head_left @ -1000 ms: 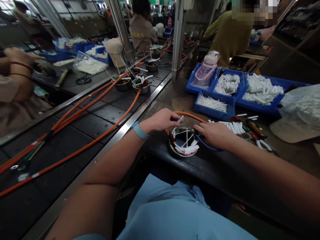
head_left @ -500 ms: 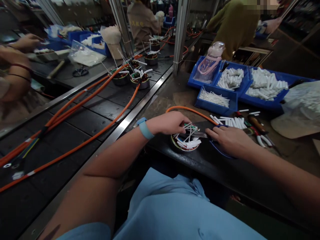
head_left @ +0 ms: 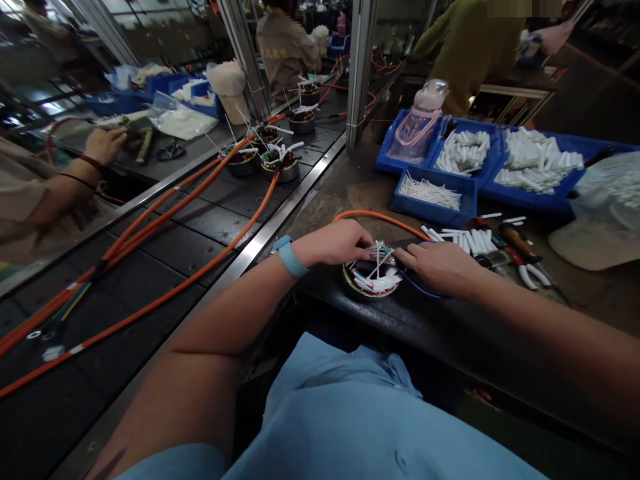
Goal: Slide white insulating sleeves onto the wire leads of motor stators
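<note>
On the dark bench before me sits a round motor stator (head_left: 371, 291) with white sleeves and thin wires standing up from its windings. My left hand (head_left: 346, 241) is closed at its far left edge, fingertips pinching some of the white-sleeved wires. From the right, my right hand (head_left: 436, 264) grips a pair of scissors (head_left: 389, 260), blades in among the upright wires. Most of the blue handles is hidden under that hand. An orange cable (head_left: 373, 214) loops behind both hands.
Blue bins (head_left: 435, 210) of white sleeves stand at the back right. Pliers (head_left: 533, 275), a screwdriver (head_left: 515, 241) and loose sleeves (head_left: 473, 241) lie right of my hand. Left, a conveyor (head_left: 200, 233) carries several stators and orange cables. A co-worker's hand (head_left: 105, 145) is across it.
My right hand has moved left, bringing the scissors further in among the wires. My left hand stays at the wires. The co-worker's arm across the conveyor has shifted right.
</note>
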### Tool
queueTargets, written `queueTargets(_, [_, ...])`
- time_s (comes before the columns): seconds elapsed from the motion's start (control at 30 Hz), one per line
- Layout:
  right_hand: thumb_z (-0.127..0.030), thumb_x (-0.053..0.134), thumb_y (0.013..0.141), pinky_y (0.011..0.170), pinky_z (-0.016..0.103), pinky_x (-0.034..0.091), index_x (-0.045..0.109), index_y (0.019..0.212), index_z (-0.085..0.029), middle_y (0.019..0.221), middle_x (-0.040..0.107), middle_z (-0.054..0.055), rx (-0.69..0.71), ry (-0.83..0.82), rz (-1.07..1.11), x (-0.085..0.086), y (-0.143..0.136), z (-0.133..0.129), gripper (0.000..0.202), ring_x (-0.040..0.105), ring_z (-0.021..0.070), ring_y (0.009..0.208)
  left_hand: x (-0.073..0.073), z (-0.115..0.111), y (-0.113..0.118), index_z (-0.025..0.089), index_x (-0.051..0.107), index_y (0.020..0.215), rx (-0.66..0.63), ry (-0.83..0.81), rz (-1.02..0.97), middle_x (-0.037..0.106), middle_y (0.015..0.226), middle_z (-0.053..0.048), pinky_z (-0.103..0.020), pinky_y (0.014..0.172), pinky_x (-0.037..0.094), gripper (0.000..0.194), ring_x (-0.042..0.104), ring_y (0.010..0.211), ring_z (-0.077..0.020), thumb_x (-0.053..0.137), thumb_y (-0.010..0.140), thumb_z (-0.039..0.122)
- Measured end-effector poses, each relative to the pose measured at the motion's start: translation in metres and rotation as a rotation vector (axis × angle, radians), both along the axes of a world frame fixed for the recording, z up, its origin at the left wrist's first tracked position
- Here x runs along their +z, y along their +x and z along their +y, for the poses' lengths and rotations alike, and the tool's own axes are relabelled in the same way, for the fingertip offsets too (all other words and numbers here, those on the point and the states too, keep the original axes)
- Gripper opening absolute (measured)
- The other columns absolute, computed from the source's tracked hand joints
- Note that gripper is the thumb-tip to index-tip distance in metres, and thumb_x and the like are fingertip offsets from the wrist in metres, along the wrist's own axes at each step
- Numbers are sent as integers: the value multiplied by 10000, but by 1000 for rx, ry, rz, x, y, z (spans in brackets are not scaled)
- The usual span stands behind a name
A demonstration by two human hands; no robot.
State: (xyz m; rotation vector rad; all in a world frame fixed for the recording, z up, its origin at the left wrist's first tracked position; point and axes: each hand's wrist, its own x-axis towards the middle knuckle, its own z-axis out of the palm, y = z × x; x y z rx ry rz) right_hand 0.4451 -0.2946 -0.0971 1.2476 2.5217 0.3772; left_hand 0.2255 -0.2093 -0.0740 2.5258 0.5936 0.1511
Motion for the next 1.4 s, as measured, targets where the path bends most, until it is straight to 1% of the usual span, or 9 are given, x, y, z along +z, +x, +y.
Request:
queueTargets(0.13, [-146,365,856,476,287,128,501,1057,-161,755,578,59,-38,-3,-27,0,-1,-1,243,570,198,644,-2,5,-9,155,689,800,175,4,-96,656,740,-26,-219,618,387,198,563,670,-123,539,784,283])
queueTargets(0.3, [-131,385,840,484,264,180,466,1132,-157,781,587,68,-110,-2,-10,-1,30,-19,304,553,182,647,1,0,-38,126,652,902,475,-261,-306,604,652,-11,-210,555,413,273,529,571,-96,502,808,335])
queueTargets(0.43, [-126,422,814,553,267,279,441,1177,-182,875,598,69,-77,-13,12,0,53,-44,368,558,198,742,4,-14,-29,121,606,1030,269,-510,-102,571,581,26,-196,511,393,335,510,519,-89,596,720,249])
queueTargets(0.6, [-103,399,806,508,255,237,465,1148,-188,866,602,61,-66,-81,15,15,38,-51,359,560,175,683,4,-22,11,85,648,863,115,-498,26,548,555,19,-185,475,341,224,489,512,-87,611,685,216])
queueTargets(0.7, [-103,405,797,487,252,181,487,1104,-197,814,603,51,-34,-112,17,25,24,-42,332,545,159,615,5,-22,20,70,656,828,125,-547,-3,564,580,-5,-189,490,364,223,487,517,-85,554,749,252])
queueTargets(0.83, [-107,415,786,490,255,158,513,1021,-187,705,585,37,28,-130,18,29,18,-35,266,503,142,533,5,-26,14,75,657,839,145,-564,-63,564,581,-3,-183,504,385,222,488,521,-80,528,777,245])
queueTargets(0.93, [-119,403,801,489,261,155,519,960,-180,660,563,30,30,-123,2,21,23,-38,207,500,149,520,1,-30,5,78,649,838,170,-575,-133,559,578,5,-175,510,387,215,486,519,-74,525,786,246])
queueTargets(1.13, [-104,416,797,502,257,216,459,1119,-183,804,582,44,-25,-85,70,5,32,-48,334,553,167,653,-4,-33,-17,81,642,929,277,-616,-242,570,642,-5,-176,530,371,293,483,566,-76,521,807,319])
queueTargets(1.4, [-96,399,811,523,246,289,490,1110,-164,788,598,58,-19,-124,84,-3,11,-42,320,555,157,641,-3,-30,-20,100,645,906,234,-572,-229,564,643,-1,-185,546,378,287,479,568,-79,518,815,341])
